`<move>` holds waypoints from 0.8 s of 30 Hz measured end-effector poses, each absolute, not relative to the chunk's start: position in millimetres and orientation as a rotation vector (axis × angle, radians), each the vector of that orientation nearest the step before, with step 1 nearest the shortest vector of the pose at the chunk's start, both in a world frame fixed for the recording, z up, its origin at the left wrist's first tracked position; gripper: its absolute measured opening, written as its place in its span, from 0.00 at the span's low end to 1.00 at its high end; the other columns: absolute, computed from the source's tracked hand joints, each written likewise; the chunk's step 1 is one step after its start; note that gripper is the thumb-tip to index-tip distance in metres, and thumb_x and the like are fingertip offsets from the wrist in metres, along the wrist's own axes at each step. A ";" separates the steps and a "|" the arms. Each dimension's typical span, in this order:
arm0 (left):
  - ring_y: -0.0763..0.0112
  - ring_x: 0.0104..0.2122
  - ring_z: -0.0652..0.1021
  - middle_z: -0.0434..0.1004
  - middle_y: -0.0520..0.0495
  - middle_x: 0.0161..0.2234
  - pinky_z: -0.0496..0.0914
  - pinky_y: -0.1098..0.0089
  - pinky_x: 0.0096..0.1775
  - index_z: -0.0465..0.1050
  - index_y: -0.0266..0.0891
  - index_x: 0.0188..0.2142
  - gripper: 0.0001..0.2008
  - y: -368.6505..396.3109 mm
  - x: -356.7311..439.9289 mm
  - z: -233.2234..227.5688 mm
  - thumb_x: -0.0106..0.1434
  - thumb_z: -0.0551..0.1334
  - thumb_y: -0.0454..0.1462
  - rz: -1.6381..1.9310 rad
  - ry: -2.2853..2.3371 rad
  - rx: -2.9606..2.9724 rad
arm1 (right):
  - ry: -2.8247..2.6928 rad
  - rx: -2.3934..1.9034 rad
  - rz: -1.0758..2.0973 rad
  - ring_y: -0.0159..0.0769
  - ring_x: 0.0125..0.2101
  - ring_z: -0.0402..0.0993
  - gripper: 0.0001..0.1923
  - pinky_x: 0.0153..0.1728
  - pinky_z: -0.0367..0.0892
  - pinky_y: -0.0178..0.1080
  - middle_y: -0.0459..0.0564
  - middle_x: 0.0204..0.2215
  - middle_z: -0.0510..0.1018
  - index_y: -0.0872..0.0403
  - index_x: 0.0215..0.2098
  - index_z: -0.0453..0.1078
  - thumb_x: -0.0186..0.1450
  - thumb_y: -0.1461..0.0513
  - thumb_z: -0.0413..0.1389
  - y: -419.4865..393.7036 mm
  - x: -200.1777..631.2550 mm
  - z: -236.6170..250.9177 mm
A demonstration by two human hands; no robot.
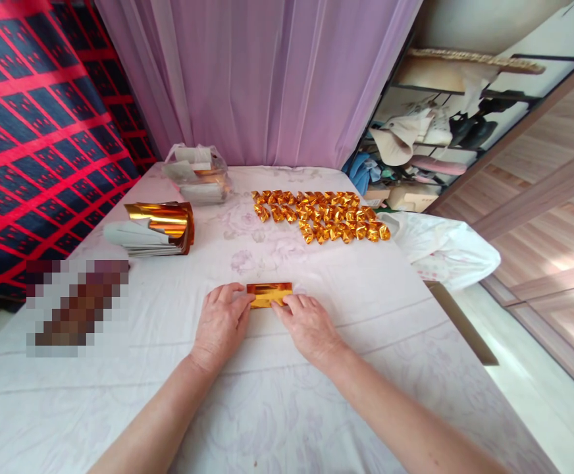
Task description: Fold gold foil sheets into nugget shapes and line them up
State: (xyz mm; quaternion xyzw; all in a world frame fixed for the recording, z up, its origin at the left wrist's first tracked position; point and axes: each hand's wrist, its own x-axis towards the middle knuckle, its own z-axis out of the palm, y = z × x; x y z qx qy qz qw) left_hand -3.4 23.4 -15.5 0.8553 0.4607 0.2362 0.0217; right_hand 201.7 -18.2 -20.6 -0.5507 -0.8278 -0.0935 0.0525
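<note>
A folded strip of shiny gold foil paper (269, 294) lies on the table between my two hands. My left hand (222, 319) has its thumb and fingers closed on the strip's left end. At the right end, my right hand (309, 322) grips it the same way, thumb on the near edge. Beyond the strip, several folded gold foil pieces (336, 214) sit in rows. To the left stands a bent stack of gold foil sheets (161, 230) with pale backs showing.
A clear plastic bag (198, 174) of paper bundles lies at the back left. A blurred patch (82, 303) covers something at the left edge. White plastic bag (449, 247) hangs by the right edge. A purple curtain (267, 79) closes off the back; a shelf rack stands at right.
</note>
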 end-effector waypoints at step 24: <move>0.56 0.40 0.71 0.73 0.42 0.39 0.67 0.55 0.44 0.75 0.45 0.53 0.17 0.7 2.4 -9.0 0.65 0.59 0.40 0.437 1.378 2.809 | -2.459 -1.718 -0.205 0.42 0.39 0.67 0.21 0.38 0.61 0.45 0.53 0.43 0.76 0.46 0.56 0.70 0.66 0.67 0.55 -22.0 200.0 -17.9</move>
